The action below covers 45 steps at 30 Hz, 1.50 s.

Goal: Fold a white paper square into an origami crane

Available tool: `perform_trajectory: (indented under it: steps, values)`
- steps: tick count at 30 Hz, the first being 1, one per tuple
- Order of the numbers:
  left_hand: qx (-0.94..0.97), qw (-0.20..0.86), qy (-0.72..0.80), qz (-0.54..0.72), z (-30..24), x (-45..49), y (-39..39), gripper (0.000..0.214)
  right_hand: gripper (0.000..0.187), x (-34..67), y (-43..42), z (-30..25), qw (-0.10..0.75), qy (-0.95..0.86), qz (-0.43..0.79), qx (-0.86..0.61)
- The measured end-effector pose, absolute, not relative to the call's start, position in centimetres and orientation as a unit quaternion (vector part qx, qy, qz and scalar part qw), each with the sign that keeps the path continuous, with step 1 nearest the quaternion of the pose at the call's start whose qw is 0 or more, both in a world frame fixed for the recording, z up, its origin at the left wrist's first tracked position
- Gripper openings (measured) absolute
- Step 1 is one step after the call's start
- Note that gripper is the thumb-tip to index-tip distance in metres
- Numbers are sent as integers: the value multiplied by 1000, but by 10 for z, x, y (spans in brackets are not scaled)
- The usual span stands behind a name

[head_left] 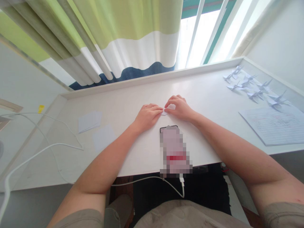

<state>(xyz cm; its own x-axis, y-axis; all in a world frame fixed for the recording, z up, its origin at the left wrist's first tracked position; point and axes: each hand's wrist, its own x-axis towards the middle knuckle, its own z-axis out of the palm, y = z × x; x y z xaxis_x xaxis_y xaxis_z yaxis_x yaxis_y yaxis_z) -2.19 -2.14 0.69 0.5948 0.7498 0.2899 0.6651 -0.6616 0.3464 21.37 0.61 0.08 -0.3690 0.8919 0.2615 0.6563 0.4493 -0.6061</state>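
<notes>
A small piece of folded white paper (164, 113) lies on the desk between my hands, mostly covered by my fingertips. My left hand (147, 116) rests beside it, fingers together, pressing the paper's left side. On the other side, my right hand (180, 108) curves its thumb and index finger into a pinch at the paper's edge. Just below the hands is a phone (174, 148), its screen blurred out, with a white charging cable (182, 182) plugged into its near end.
Loose white paper squares (89, 122) lie to the left, with another sheet (104, 136) near my left forearm. Several folded paper cranes (256, 91) stand at the back right, behind a written-on paper pad (275, 123). A raised rim (152, 76) borders the desk's back, below a curtain (142, 38).
</notes>
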Motion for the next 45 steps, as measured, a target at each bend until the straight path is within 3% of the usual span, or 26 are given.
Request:
perform_trajectory:
  steps: [7, 27, 45]
  values:
    - [896, 53, 409, 166, 11, -20, -25, 35, 15, 227, 9, 5, 262, -880, 217, -331]
    - [859, 129, 441, 225, 7, -13, -23, 19, 16, 232, 10, 8, 257, -862, 272, -342]
    - [827, 176, 465, 262, 8, -7, -20, 19, 18, 224, 10, 5, 272, -849, 261, -370]
